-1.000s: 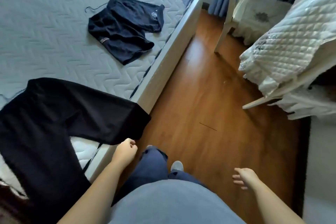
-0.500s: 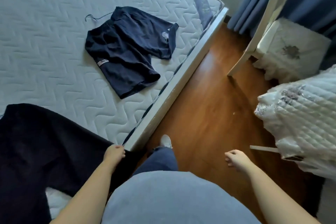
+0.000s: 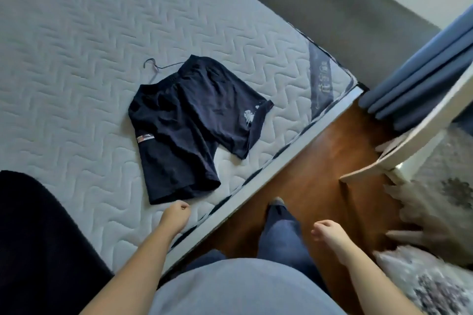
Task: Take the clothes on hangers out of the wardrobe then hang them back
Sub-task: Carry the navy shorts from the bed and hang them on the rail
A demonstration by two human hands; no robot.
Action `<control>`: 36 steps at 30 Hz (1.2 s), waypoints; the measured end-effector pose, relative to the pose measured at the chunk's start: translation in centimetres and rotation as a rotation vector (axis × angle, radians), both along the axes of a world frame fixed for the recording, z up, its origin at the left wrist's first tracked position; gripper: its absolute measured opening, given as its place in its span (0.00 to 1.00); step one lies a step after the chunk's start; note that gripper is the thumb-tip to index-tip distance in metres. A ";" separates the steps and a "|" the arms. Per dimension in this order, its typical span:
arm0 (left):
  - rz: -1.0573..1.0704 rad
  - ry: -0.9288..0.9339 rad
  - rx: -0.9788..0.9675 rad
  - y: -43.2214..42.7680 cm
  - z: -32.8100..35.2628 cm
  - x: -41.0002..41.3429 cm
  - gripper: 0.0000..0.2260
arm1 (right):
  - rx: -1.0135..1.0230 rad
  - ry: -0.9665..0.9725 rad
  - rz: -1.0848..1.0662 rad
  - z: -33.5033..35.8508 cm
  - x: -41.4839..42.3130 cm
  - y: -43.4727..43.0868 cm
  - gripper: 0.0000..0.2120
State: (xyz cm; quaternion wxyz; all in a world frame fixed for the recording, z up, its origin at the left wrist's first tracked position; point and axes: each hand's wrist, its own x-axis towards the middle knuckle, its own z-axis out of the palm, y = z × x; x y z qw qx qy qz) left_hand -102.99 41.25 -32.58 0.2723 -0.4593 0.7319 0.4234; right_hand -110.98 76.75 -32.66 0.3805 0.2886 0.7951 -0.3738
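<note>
"Grips both empty?"
"Yes. Left hand (image 3: 176, 215) is curled closed just short of the navy shorts (image 3: 192, 123), which lie flat on the mattress (image 3: 76, 33). Right hand (image 3: 326, 231) is loosely curled over the floor (image 3: 320, 161)."
"How will they handle?"
"Light, limp cloth, I'd judge. Best lifted by the wire hanger (image 3: 153, 65) at the waistband."

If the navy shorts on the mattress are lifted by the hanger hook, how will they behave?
The navy shorts lie rumpled and flat, so probably floppy and light. Only the thin hanger hook shows; they would likely dangle and swing from it.
</note>
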 end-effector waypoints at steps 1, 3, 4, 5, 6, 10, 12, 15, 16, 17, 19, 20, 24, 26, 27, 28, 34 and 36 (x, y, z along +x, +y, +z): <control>0.039 -0.003 -0.012 0.6 -0.1 -1.1 0.06 | 0.014 -0.005 0.063 0.0 -2.7 0.3 0.09; 0.091 -0.039 -0.046 2.0 0.2 -3.0 0.07 | 0.039 -0.006 0.221 0.5 -8.1 0.4 0.07; 0.113 -0.053 -0.053 2.9 0.6 -3.8 0.08 | 0.056 -0.004 0.309 1.0 -10.6 0.3 0.06; 0.132 -0.058 -0.060 3.8 0.8 -4.7 0.08 | 0.074 -0.007 0.400 1.4 -13.3 0.0 0.06; 0.145 -0.056 -0.062 4.6 1.1 -5.8 0.06 | 0.099 -0.015 0.492 1.7 -16.1 -0.4 0.05; 0.235 0.007 -0.039 5.9 1.6 -9.3 0.10 | 0.184 -0.010 0.646 1.7 -25.4 -3.4 0.08; 0.282 0.009 -0.067 5.2 1.8 -10.4 0.14 | 0.169 -0.028 0.686 1.8 -28.4 -6.3 0.07; 0.343 0.012 -0.117 2.3 1.4 -11.7 0.13 | 0.146 -0.048 0.763 1.8 -31.1 -12.0 0.05; 0.354 0.018 -0.130 0.9 1.1 -12.1 0.12 | 0.137 -0.044 0.801 1.4 -31.8 -13.9 0.06; 0.361 0.021 -0.140 -0.7 0.8 -12.6 0.12 | 0.133 -0.036 0.839 0.8 -32.6 -15.8 0.07; 0.363 0.023 -0.163 -4.4 -0.1 -13.7 0.11 | 0.112 -0.008 0.881 -0.3 -33.9 -19.9 0.08; 0.361 0.031 -0.182 -6.1 -0.5 -14.5 0.10 | 0.103 0.025 0.912 -0.4 -34.5 -21.9 0.08; 0.346 0.072 -0.248 -13.1 -2.6 -18.7 0.11 | 0.070 0.139 1.043 0.1 -37.4 -30.0 0.11; 0.324 0.111 -0.299 -16.1 -4.0 -21.2 0.13 | 0.052 0.171 1.094 -0.6 -39.3 -33.1 0.12; 0.304 0.128 -0.333 -17.6 -4.8 -22.4 0.15 | 0.042 0.192 1.114 -1.5 -40.3 -34.5 0.12; 0.284 0.140 -0.365 -18.9 -5.5 -23.6 0.16 | 0.035 0.215 1.127 -2.5 -41.4 -35.8 0.13; 0.244 0.165 -0.598 -26.5 -10.8 -28.6 0.20 | -0.061 0.339 1.115 -8.2 -46.8 -44.4 0.15; 0.220 0.113 -0.648 -28.9 -12.9 -29.2 0.22 | -0.076 0.425 1.094 -10.3 -48.5 -47.2 0.16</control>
